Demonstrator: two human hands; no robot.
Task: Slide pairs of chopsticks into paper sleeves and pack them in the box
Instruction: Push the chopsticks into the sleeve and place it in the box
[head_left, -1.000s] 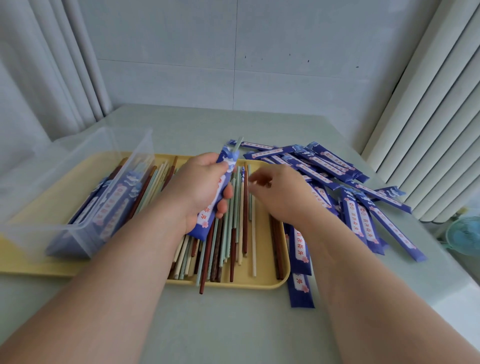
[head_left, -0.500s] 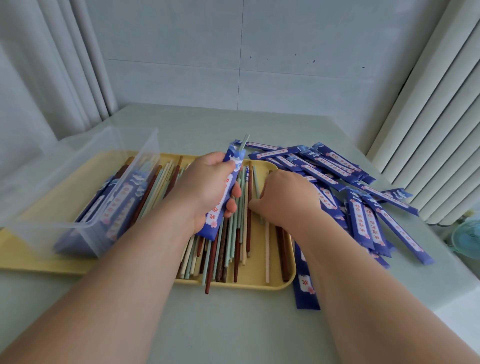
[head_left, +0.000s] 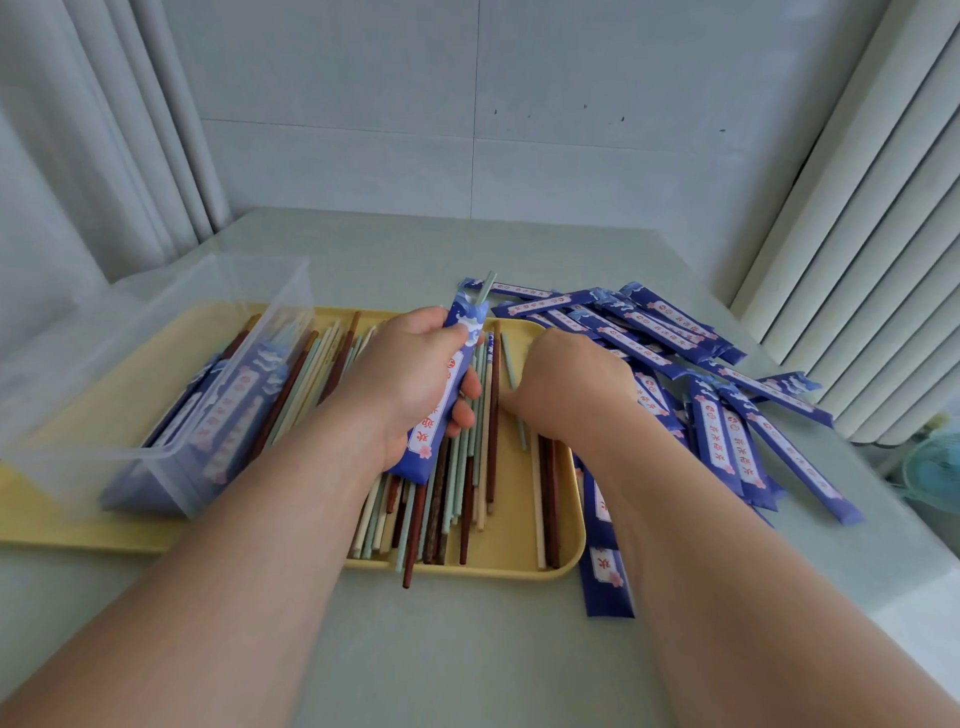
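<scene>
Left grip (head_left: 410, 384) curls round a flat paper sleeve (head_left: 427, 448); right grip (head_left: 569, 387), over slim chopsticks (head_left: 467, 488), hold unclear.

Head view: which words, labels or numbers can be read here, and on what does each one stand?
Held sleeve, in the left hand: red characters on a white panel, too blurred to read.
Loose sleeves on the table: the same print, too small to read.
Packed sleeves in the clear box: print blurred.
No other text shows.
</scene>
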